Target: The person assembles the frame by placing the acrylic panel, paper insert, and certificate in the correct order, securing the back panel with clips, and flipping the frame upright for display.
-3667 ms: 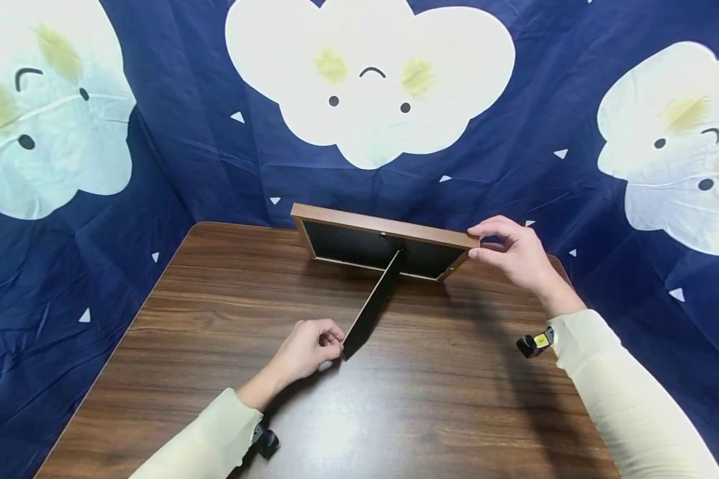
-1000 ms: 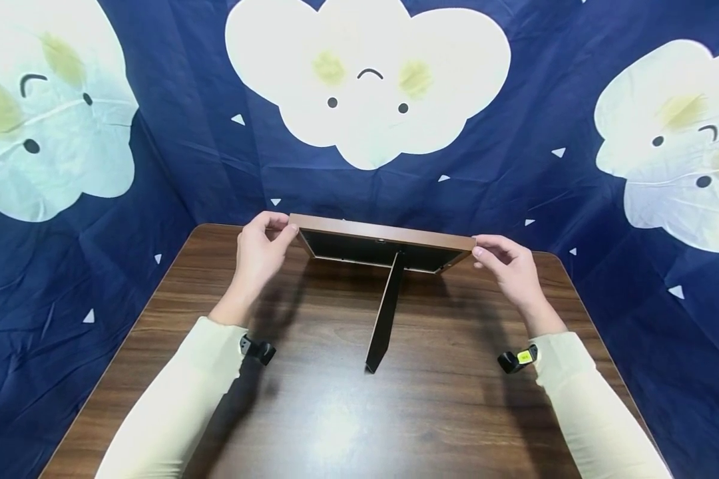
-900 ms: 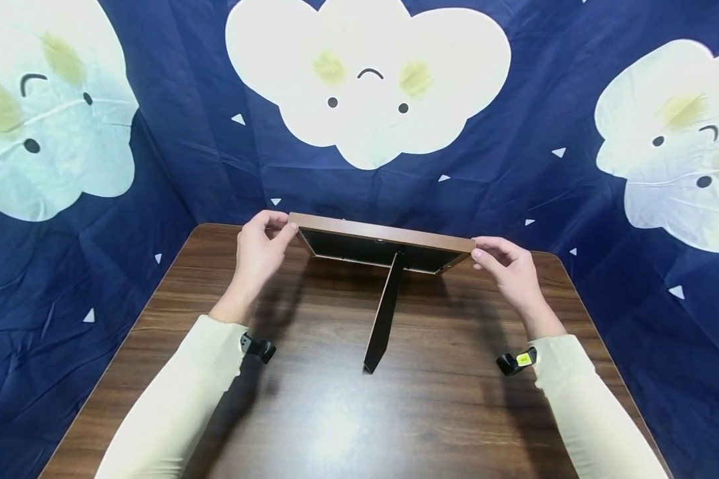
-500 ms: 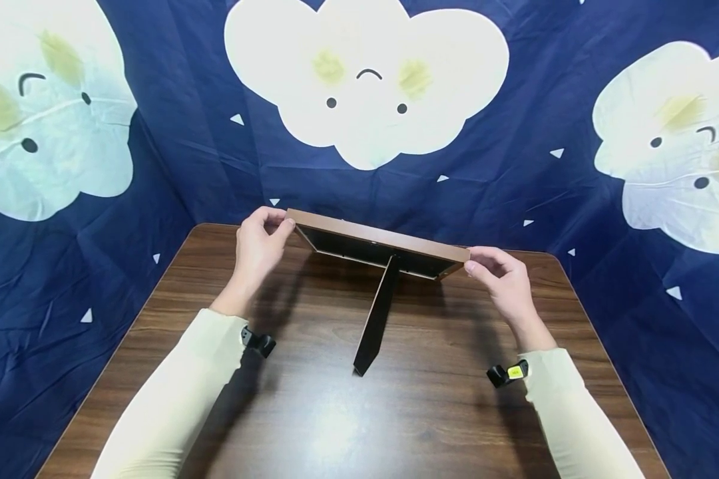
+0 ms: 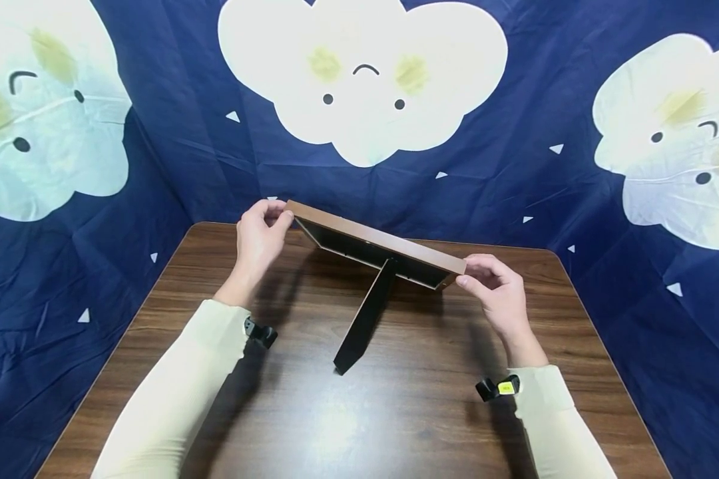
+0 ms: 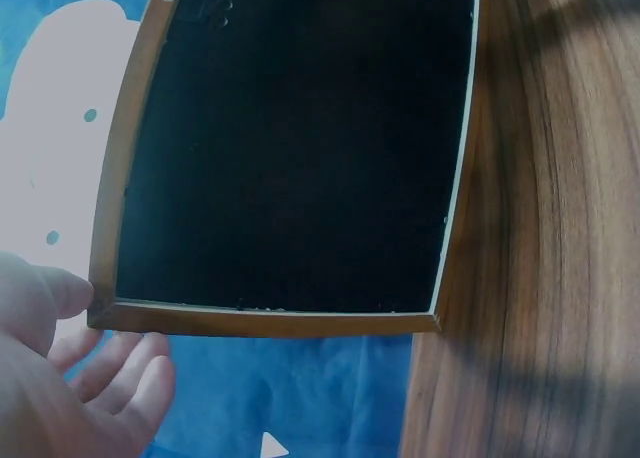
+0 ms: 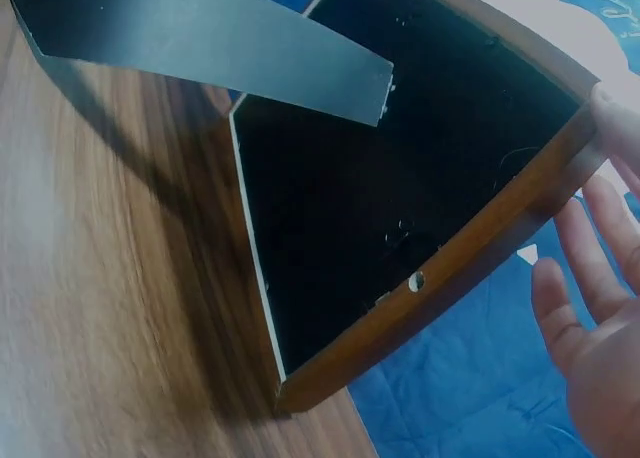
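Note:
A brown wooden picture frame (image 5: 371,236) stands near the back of the table, its black backing (image 7: 400,178) facing me. From the backing a black easel leg (image 5: 365,319) slants down toward me, its foot at the tabletop. My left hand (image 5: 259,243) pinches the frame's upper left corner between thumb and fingers. At the upper right corner, my right hand (image 5: 496,291) pinches in the same way. The frame's right end sits closer to me than its left. Its front side is hidden in every view.
The brown wood-grain table (image 5: 425,399) spreads out under and in front of the frame. A dark blue cloth (image 5: 174,159) with white clouds (image 5: 365,126) hangs close behind the table and along both sides.
The left hand left the leg's foot and took the frame's left corner. Since then the frame has turned, its right end coming toward me and the leg's foot swinging left.

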Demonstrator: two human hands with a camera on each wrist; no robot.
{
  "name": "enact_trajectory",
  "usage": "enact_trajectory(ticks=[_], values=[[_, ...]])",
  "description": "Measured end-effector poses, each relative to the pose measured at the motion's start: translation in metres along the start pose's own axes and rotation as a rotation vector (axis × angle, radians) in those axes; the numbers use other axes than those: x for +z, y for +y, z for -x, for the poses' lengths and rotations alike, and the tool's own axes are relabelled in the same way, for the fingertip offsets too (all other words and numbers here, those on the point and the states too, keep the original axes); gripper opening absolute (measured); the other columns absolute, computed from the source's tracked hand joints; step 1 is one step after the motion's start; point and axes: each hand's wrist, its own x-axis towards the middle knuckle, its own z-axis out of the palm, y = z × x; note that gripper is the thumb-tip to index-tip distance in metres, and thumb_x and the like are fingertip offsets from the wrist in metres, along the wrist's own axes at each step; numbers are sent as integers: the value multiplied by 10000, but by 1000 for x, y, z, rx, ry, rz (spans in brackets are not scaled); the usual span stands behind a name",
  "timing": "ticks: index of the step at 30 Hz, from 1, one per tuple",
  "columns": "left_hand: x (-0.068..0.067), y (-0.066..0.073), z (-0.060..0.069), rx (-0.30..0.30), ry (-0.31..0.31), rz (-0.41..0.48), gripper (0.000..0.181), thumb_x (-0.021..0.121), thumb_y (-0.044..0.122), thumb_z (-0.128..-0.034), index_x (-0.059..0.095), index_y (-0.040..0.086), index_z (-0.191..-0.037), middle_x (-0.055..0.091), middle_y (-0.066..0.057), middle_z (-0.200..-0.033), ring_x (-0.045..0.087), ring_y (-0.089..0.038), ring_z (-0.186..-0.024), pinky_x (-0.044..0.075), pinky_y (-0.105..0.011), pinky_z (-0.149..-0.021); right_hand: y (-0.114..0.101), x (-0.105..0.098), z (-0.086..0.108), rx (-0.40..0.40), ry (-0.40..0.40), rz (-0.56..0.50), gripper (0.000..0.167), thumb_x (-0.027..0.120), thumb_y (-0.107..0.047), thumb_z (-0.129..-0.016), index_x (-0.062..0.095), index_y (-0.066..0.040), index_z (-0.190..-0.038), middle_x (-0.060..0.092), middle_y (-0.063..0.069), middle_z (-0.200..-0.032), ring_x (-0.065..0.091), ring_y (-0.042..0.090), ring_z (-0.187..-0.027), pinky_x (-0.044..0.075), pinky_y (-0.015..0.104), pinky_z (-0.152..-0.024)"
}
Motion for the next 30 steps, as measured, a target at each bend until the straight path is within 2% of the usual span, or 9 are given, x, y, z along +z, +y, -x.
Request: enact_trajectory(ticks=[5,10,15,21,26,30], values=[[0,1,-2,-12,-25,30,307,673,233,-969,667,83,-1236,755,-120,-1155,727,-260,-1027,540,-394,-916,-4,4,9,-34,-58,-59,309,759,186,-789,670,126,-1078,721,-6,-1029,683,92,-880,571,207,-757],[2,3,-2,14,-85,-4,419,697,283,-957,641,79,-1318,692,-137,-1282,710,-295,-1086,527,-456,-953,-12,8,15,-51,-127,-85,267,757,187,-787,644,173,-1029,717,6,-1004,687,95,-855,578,216,-720],[6,8,-2,78,-113,-65,539,721,311,-934,614,42,-1388,559,-183,-1401,656,-335,-1122,499,-485,-971,-17,13,17,-47,-172,-89,220,752,174,-802,665,152,-1003,710,23,-998,680,100,-862,570,210,-717],[11,19,6,84,-184,-143,661,724,387,-928,546,31,-1456,409,-207,-1435,516,-363,-1258,447,-506,-1044,-18,17,19,-51,-213,-90,192,753,173,-800,691,127,-976,702,57,-981,673,121,-866,562,212,-710],[14,31,11,128,-232,-185,661,703,412,-941,561,-8,-1430,445,-220,-1409,446,-388,-1356,391,-520,-1120,-19,20,19,-82,-268,-105,186,746,177,-805,719,107,-976,703,68,-974,668,137,-880,557,218,-720],[15,44,15,155,-269,-209,613,697,426,-945,616,-7,-1371,496,-207,-1383,472,-390,-1334,412,-525,-1097,-22,24,19,-110,-324,-97,210,739,177,-814,753,53,-982,705,99,-966,667,144,-889,559,215,-723]])
